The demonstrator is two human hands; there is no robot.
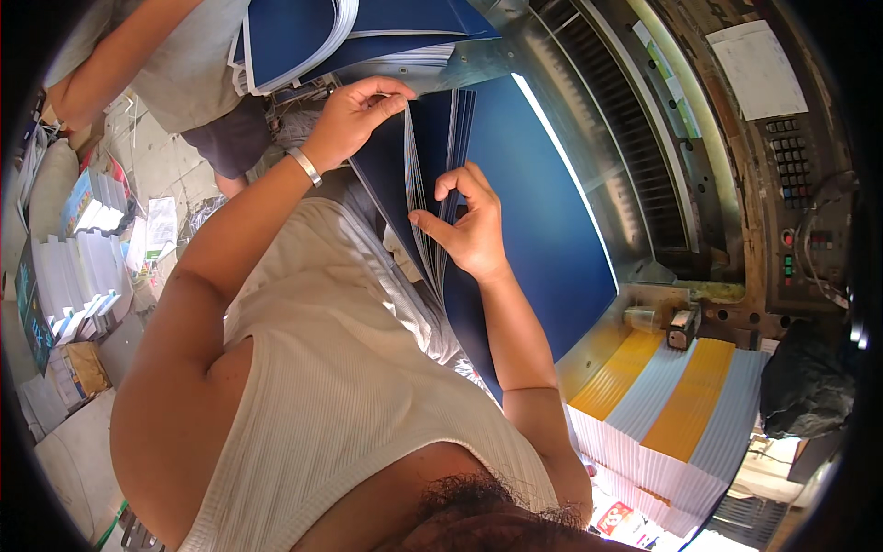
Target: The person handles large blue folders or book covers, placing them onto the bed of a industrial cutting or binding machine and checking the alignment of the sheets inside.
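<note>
The left grip (354, 118) was pinched on the far end of some fanned sheets (413, 170), dark blue with thin, pale edges. The right grip (474, 230), thumb and fingers apart, was beside them; a broad blue sheet (552, 221) lay to the right.

Left fingers (382, 86) pinching fanned sheets (412, 166); right fingers (437, 226) curled alongside.

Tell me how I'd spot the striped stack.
Find the metal machine along the right side. Below and right of the big blue sheet there sits the stack, left of a black bag. Unlike both, it has alternating yellow and pale bands.
</note>
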